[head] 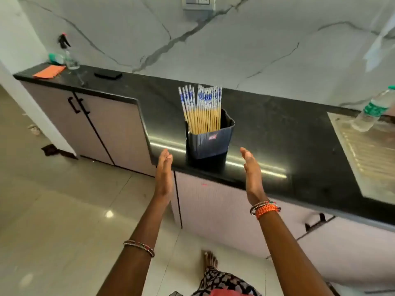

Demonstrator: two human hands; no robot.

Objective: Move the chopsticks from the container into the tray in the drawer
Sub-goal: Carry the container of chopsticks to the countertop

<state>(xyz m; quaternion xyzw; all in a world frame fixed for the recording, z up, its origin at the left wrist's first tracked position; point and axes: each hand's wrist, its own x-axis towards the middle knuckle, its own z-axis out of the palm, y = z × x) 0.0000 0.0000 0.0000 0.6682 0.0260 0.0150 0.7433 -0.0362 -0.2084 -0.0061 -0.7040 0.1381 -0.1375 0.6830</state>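
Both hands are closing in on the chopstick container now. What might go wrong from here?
The container stands near the front edge of the counter; a careless push from the left hand or right hand might tip it off. The chopsticks stand tall and loose above the rim, so a tilted lift may spill them. No open drawer or tray shows yet.
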